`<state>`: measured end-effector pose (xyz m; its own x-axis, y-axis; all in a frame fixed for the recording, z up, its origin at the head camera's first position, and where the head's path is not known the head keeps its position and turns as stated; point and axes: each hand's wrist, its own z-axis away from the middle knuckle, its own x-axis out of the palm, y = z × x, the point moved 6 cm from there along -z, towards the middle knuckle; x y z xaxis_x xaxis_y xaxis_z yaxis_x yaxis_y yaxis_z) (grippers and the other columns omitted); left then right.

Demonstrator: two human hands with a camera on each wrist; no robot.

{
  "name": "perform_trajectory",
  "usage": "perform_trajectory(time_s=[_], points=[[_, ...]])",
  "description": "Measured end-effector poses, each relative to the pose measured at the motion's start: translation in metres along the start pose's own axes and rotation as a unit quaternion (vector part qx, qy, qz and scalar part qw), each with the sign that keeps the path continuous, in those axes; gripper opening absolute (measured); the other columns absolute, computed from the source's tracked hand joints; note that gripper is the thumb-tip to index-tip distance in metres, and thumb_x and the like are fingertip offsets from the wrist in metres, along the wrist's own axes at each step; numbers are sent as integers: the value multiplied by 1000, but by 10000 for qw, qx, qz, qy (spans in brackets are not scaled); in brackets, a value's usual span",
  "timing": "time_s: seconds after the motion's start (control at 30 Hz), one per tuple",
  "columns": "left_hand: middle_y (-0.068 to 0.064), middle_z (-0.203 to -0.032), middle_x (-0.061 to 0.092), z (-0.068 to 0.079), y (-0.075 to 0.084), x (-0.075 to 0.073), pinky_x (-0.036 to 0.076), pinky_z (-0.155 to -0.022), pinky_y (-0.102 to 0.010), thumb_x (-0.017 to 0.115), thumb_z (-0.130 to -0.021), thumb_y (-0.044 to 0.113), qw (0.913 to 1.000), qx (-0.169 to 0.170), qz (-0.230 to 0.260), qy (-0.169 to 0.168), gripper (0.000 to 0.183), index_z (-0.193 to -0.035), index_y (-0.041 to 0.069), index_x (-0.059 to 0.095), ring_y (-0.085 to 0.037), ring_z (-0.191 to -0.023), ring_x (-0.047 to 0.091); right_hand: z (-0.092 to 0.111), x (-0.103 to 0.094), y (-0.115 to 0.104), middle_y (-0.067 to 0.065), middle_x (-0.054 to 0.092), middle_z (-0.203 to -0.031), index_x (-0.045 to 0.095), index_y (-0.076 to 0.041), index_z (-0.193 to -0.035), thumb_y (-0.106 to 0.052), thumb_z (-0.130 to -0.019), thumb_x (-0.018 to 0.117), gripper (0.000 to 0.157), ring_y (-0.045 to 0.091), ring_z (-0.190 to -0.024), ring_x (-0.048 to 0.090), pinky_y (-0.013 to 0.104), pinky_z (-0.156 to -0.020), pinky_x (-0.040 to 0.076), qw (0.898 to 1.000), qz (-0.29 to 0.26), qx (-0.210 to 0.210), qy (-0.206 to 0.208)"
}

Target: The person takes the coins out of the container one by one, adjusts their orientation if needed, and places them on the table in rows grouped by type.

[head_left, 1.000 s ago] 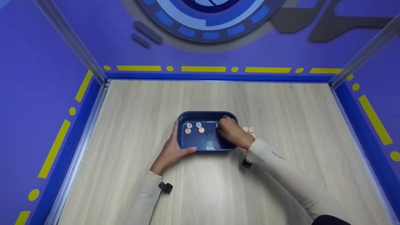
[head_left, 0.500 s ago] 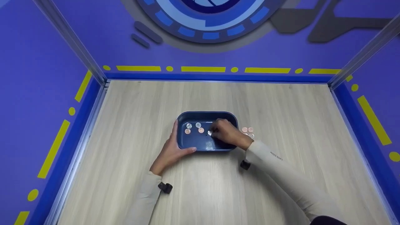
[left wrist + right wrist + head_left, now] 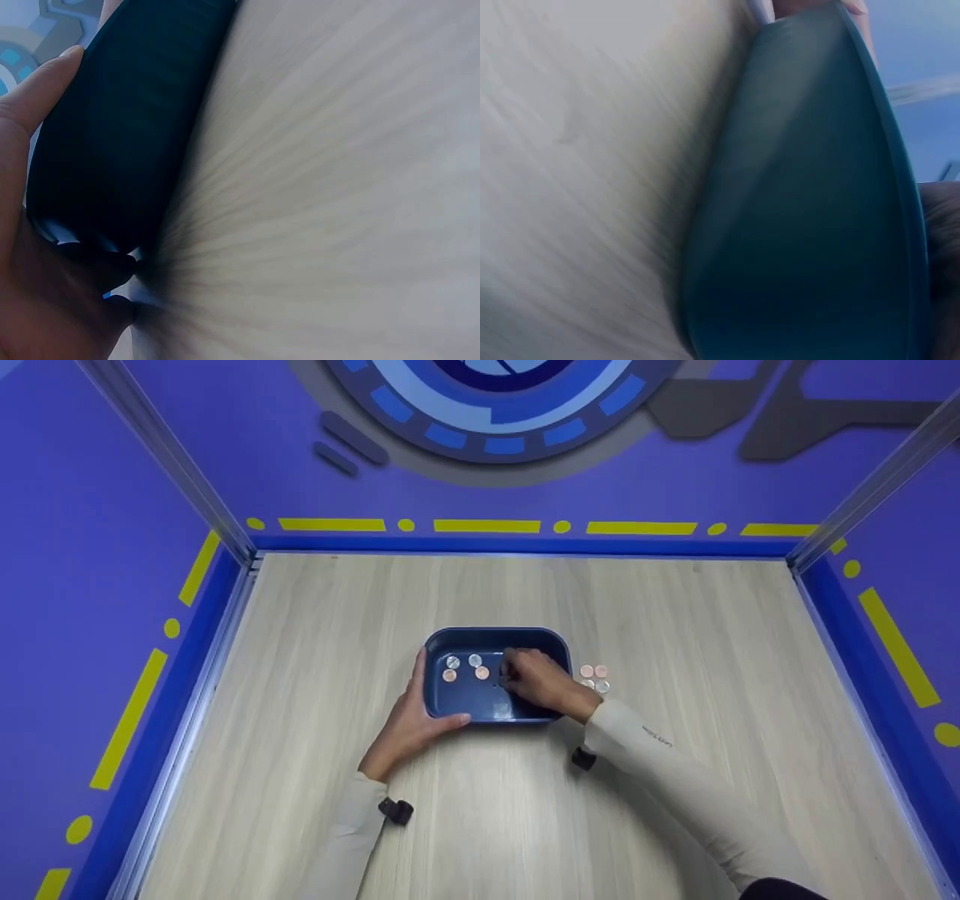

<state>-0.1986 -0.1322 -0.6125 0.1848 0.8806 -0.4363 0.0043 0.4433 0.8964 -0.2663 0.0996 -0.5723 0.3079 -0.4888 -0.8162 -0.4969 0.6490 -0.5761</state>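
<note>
A dark blue rectangular tray (image 3: pixel 487 705) stands on the table. My left hand (image 3: pixel 412 718) holds its near left corner, with the thumb along the front rim and the fingers against the left side. In the left wrist view, the thumb (image 3: pixel 45 86) lies on the rim. My right hand (image 3: pixel 544 681) reaches over the right side into the tray. Its fingertips pinch a silver coin, now mostly hidden, just above or on the tray floor. Two silver coins (image 3: pixel 453 662) and two copper coins (image 3: pixel 481 673) lie flat in the tray's left half.
Right of the tray, two copper coins (image 3: pixel 586 670) and two silver coins (image 3: pixel 602 687) lie close together on the wooden table (image 3: pixel 480 810). Blue panels (image 3: pixel 622 487) enclose the table at the back and both sides.
My right hand has moved leftward inside the tray with the silver coin, which has turned largely out of sight. The left hand and the tray have stayed put.
</note>
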Motion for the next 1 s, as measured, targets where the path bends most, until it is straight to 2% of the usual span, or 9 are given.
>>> perform_trajectory(time_s=[0.2, 0.53, 0.77, 1.0], points=[[-23, -178, 28, 1, -1, -1, 34, -125, -62, 97, -79, 54, 10000, -10, 42, -4, 144, -179, 23, 0, -43, -154, 44, 9, -1, -12, 4, 69, -86, 71, -2, -99, -1, -99, 78, 7, 18, -80, 64, 38, -70, 55, 9995, -162, -214, 166], [-23, -178, 28, 1, -1, -1, 34, -125, -64, 98, -76, 59, 10000, -10, 69, -6, 146, -179, 24, 0, -44, -153, 45, 28, -26, -17, 7, 75, -90, 71, -2, -100, 4, -95, 78, 11, 18, -81, 69, 41, -73, 59, 9974, -510, -71, 506], [-22, -178, 28, -1, 0, 0, 36, -124, -63, 97, -78, 56, 9999, 44, 124, 12, 144, -179, 24, 1, -43, -152, 46, 45, -45, -9, 11, 78, -94, 71, -3, -102, 5, -94, 79, 14, 19, -83, 73, 40, -75, 61, 9952, -590, 60, 780], [-25, -175, 35, 0, -2, 1, 38, -122, -64, 99, -77, 52, 9999, 22, 105, 93, 144, -179, 24, 3, -45, -147, 50, 62, -63, 11, 4, 76, -88, 72, -3, -100, 10, -91, 79, 17, 17, -80, 71, 30, -73, 57, 9875, -990, 412, 1156]])
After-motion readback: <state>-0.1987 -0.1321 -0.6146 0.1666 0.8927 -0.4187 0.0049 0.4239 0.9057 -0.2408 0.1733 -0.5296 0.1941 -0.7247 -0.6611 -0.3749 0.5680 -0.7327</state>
